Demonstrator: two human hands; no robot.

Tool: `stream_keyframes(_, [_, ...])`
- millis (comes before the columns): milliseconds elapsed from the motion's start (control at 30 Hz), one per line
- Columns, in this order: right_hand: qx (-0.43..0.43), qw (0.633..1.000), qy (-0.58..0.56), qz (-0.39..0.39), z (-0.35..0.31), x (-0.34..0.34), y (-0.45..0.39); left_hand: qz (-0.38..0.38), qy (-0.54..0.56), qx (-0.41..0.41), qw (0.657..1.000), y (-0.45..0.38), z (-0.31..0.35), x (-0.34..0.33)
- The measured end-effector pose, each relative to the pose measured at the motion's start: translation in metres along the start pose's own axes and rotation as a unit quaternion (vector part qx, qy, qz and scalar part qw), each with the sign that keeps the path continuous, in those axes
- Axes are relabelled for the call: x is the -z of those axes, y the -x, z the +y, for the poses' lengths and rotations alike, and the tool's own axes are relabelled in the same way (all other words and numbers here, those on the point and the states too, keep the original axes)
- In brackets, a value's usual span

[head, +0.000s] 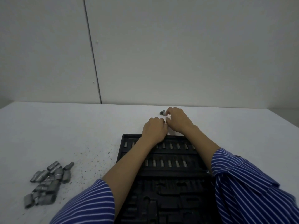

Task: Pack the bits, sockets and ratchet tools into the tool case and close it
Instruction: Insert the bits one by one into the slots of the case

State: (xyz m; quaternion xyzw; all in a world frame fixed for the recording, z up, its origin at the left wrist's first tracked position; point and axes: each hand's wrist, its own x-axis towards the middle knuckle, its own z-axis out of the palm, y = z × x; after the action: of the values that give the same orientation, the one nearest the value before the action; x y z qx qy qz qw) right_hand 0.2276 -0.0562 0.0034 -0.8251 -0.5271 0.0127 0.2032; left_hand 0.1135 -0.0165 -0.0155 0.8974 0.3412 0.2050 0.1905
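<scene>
The black tool case [161, 175] lies open on the white worktop [64, 126], straight ahead toward 6 o'clock, with two rows of bits [169, 162] seated in its far slots. Beyond its far edge, at 12 o'clock, both hands meet. The right hand [178, 120] pinches a small dark socket [162, 112] at its fingertips. The left hand [155, 130] is curled just beside it; what it holds, if anything, cannot be told. A heap of loose sockets [47, 181] lies at 9 o'clock of the case, well apart.
</scene>
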Motion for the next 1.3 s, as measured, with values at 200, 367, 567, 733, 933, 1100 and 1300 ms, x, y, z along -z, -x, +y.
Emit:
stream_keyframes(200, [-0.006, 1.000, -0.004, -0.007, 0.000, -0.010, -0.017, 0.008, -0.003, -0.009, 1.000, 0.000, -0.004, -0.003])
stream_keyframes(367, [0.005, 0.999, 0.033, -0.039, 0.005, -0.013, -0.025, 0.008, -0.013, -0.013, 1.000, 0.001, -0.004, -0.004])
stream_keyframes(567, [0.021, 0.998, 0.066, -0.001, 0.005, -0.011, -0.024, 0.008, -0.016, -0.012, 1.000, 0.001, -0.004, -0.004])
stream_keyframes(733, [0.017, 0.997, 0.072, 0.004, 0.004, -0.010, -0.020, 0.004, -0.019, -0.009, 1.000, 0.002, -0.003, -0.002])
stream_keyframes(933, [-0.016, 0.999, 0.040, -0.016, 0.001, -0.004, -0.013, -0.007, -0.008, -0.005, 1.000, 0.003, 0.000, 0.003])
stream_keyframes(1100, [-0.043, 0.999, 0.006, -0.027, -0.003, 0.007, -0.002, -0.013, 0.008, 0.006, 1.000, 0.006, 0.002, 0.009])
stream_keyframes(1300, [-0.052, 0.997, -0.043, -0.028, -0.005, 0.019, 0.018, -0.016, 0.020, -0.014, 1.000, 0.019, 0.007, 0.018])
